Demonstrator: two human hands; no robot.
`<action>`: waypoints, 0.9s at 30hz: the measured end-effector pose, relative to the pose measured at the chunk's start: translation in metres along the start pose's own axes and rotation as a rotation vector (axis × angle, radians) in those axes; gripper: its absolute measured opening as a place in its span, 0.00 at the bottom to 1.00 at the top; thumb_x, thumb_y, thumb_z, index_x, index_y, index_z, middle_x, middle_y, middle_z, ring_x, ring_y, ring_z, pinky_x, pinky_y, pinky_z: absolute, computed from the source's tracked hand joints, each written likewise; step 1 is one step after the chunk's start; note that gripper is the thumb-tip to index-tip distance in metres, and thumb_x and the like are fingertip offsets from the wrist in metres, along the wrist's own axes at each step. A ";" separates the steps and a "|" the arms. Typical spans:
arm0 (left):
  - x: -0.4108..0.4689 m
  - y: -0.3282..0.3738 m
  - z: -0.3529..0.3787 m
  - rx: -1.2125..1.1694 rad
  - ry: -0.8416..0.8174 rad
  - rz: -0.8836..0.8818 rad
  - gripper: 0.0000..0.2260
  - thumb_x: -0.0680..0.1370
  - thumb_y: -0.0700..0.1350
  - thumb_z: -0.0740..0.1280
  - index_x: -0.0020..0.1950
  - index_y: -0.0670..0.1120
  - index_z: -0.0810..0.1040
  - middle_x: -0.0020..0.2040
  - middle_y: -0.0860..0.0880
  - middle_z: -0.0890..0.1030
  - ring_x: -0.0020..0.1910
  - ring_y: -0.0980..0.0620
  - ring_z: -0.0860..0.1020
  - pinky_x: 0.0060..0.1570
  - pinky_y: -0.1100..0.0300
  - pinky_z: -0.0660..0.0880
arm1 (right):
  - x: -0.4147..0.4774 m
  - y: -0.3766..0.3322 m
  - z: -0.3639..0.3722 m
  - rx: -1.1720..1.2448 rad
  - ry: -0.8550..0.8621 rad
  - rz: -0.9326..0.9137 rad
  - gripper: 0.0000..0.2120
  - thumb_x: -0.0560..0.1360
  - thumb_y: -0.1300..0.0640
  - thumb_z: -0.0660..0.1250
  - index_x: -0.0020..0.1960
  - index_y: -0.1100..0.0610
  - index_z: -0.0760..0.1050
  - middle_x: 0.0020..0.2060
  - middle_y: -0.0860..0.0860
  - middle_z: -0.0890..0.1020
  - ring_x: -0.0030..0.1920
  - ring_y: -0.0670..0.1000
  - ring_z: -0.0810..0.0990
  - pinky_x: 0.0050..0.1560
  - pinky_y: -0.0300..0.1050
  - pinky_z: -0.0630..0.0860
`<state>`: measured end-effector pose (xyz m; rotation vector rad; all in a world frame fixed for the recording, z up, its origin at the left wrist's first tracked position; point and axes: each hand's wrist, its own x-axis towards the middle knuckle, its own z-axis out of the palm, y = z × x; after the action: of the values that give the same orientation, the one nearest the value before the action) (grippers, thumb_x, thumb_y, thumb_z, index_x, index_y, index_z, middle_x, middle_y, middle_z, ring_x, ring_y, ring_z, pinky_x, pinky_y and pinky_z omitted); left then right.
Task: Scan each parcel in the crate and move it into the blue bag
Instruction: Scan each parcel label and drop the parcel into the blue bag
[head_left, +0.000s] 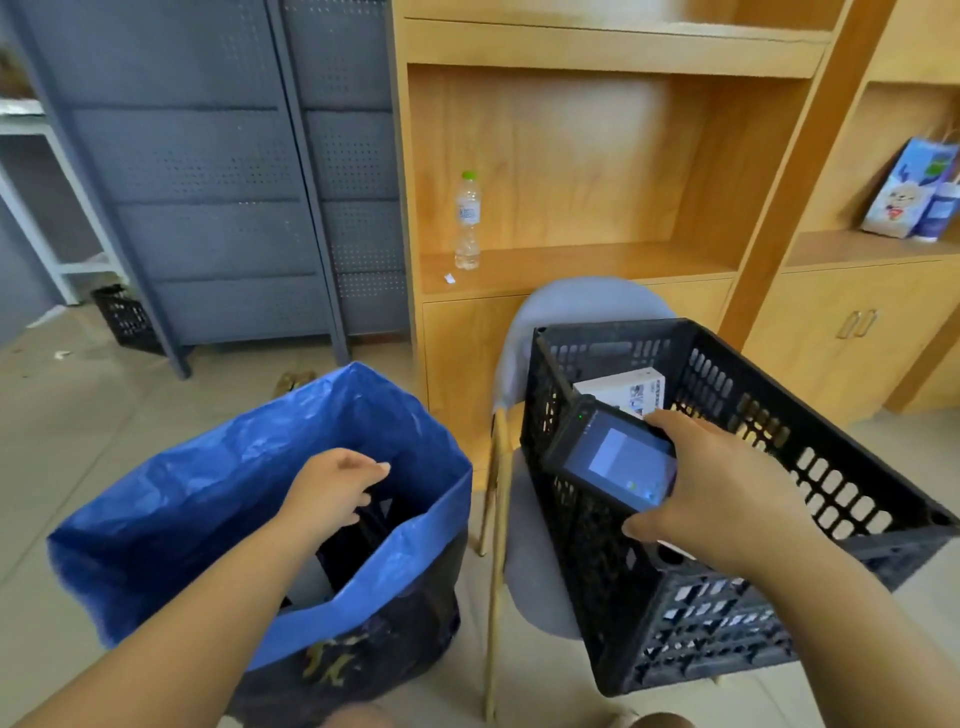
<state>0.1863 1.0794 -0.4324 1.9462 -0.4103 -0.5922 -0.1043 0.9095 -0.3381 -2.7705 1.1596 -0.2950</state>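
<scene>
A black plastic crate sits tilted on a grey chair. Inside it lies a white parcel box. My right hand grips a black handheld scanner over the crate's left side, its lit screen facing up. The blue bag stands open on the floor to the left. My left hand hangs over the bag's mouth with loosely curled fingers, holding nothing. The inside of the bag is dark, and I cannot make out its contents.
A wooden shelf unit stands behind the chair with a water bottle on it. Grey metal racks fill the back left, with a small black crate on the floor. A printed paper bag sits on the right shelf.
</scene>
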 end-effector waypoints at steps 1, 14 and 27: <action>-0.002 0.009 0.010 0.032 -0.025 0.039 0.06 0.75 0.48 0.71 0.47 0.46 0.79 0.48 0.49 0.81 0.46 0.49 0.80 0.42 0.55 0.76 | -0.001 0.006 -0.002 0.005 -0.001 0.013 0.43 0.58 0.39 0.75 0.67 0.47 0.61 0.50 0.46 0.73 0.44 0.50 0.73 0.39 0.45 0.73; 0.000 0.119 0.172 0.305 -0.311 0.500 0.03 0.74 0.49 0.72 0.42 0.51 0.80 0.40 0.54 0.81 0.40 0.61 0.78 0.38 0.67 0.72 | -0.004 0.124 -0.024 -0.032 0.104 0.261 0.42 0.57 0.39 0.74 0.66 0.46 0.61 0.44 0.44 0.70 0.41 0.50 0.71 0.38 0.44 0.69; 0.103 0.134 0.348 1.034 -0.536 0.597 0.09 0.77 0.52 0.65 0.51 0.48 0.77 0.49 0.50 0.78 0.49 0.50 0.77 0.51 0.51 0.75 | 0.078 0.219 0.007 -0.186 0.055 0.348 0.33 0.60 0.42 0.70 0.62 0.49 0.64 0.46 0.46 0.74 0.44 0.51 0.73 0.42 0.46 0.67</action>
<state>0.0693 0.7116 -0.4606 2.3789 -1.8512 -0.5302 -0.2005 0.7017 -0.3757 -2.6521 1.7322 -0.2378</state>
